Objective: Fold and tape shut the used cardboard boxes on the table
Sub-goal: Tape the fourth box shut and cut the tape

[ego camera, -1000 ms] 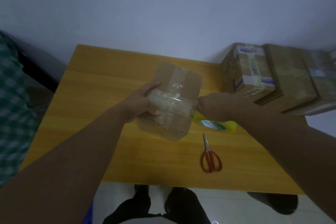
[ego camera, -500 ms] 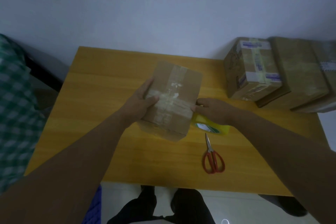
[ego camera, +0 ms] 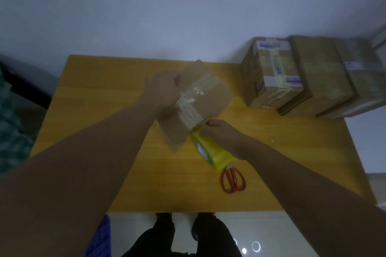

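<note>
Right now the person stands at the near edge of a yellow wooden table (ego camera: pixel 104 94), both bare forearms stretched out over it. Near the middle of the tabletop sits a brown cardboard box (ego camera: pixel 208 100), turned at an angle to the table's edges, with bands of clear, whitish tape (ego camera: pixel 189 101) crossing its upper face. The left hand (ego camera: pixel 163 89) is curled over the box's far left corner, fingers closed down on the cardboard and pressing on the taped band. The right hand (ego camera: pixel 221 133) is wrapped around a yellow tape dispenser (ego camera: pixel 211 150), whose front end meets the box's near right edge where the tape band runs off the top; the body of the dispenser slants back toward the person. The two hands are apart, one at each end of that tape band. Just behind the dispenser's rear end, a pair of red-handled scissors (ego camera: pixel 233 181) lies flat on the table, its blades pointing away from the person and partly hidden under the dispenser. At the far right corner of the table, well apart from the box being worked on, a row of taped cardboard boxes (ego camera: pixel 302 77) sits close against one another by the pale wall (ego camera: pixel 188 6). Below the table edge the person's dark trousers (ego camera: pixel 183 240) show against a light floor.
</note>
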